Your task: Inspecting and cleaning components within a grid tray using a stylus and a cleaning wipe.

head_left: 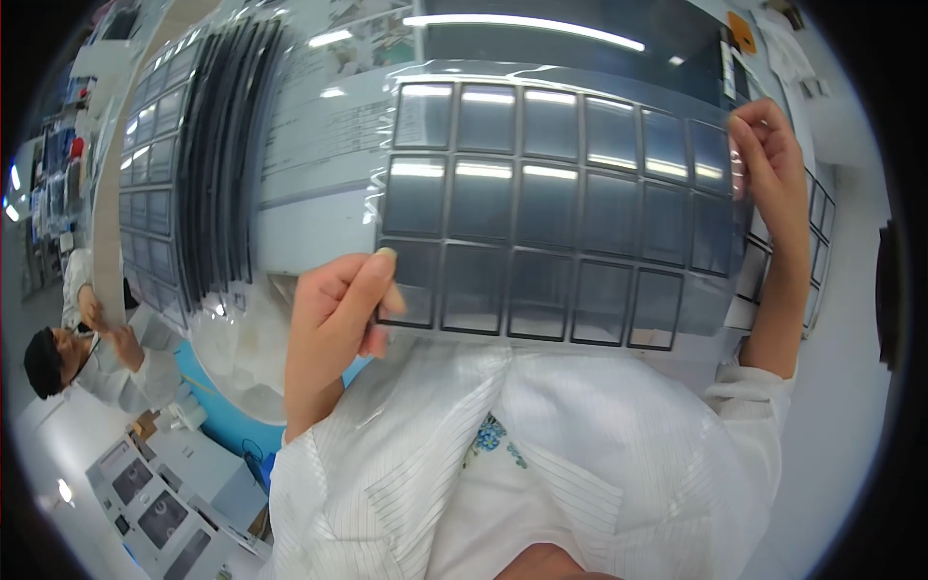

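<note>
A clear plastic sheet with rows of dark-framed rectangular panels point(546, 208) is stretched out in front of my chest. My left hand point(333, 314) pinches its near left corner between thumb and fingers. At its far right corner, my right hand point(773, 159) is closed on the edge. Light streaks reflect off the sheet's surface. Whether the panels are separate pieces or part of the sheet, I cannot tell.
Left of the sheet stands a stack of similar panelled sheets point(150, 208). More panelled sheets point(822, 227) lie beyond my right forearm. A whitish plastic-lined round container point(246, 362) is at lower left. A person in a dark cap point(43, 365) works farther left.
</note>
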A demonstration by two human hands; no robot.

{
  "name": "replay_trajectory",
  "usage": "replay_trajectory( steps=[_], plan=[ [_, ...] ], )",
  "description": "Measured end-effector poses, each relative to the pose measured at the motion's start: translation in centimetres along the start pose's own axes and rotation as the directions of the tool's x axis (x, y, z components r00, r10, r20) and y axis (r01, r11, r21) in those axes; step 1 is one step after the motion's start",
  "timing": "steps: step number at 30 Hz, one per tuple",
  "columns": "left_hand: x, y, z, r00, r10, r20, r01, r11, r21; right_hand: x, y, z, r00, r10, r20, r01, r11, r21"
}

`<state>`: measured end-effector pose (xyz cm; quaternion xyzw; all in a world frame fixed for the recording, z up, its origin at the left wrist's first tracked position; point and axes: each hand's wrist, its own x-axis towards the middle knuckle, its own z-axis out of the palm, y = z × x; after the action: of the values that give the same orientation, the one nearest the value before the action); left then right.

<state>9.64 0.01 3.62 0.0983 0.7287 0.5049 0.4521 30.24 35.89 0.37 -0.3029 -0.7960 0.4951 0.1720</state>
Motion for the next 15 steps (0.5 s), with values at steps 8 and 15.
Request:
replay_trajectory(
  steps=[8, 15],
  plan=[
    [0.1, 0.5, 0.5, 0.998, -0.059, 0.034, 0.057, 0.997, 0.044, 0.0, 0.7, -1.1, 1.0, 0.016, 0.004, -0.015, 0.992, -0.125],
    [0.2, 0.1, 0.6, 0.999, -0.033, -0.022, 0.035, 0.994, 0.102, 0.4, 0.5, -0.4, 1.0, -0.01, 0.03, 0.012, 0.998, -0.061]
  ],
)
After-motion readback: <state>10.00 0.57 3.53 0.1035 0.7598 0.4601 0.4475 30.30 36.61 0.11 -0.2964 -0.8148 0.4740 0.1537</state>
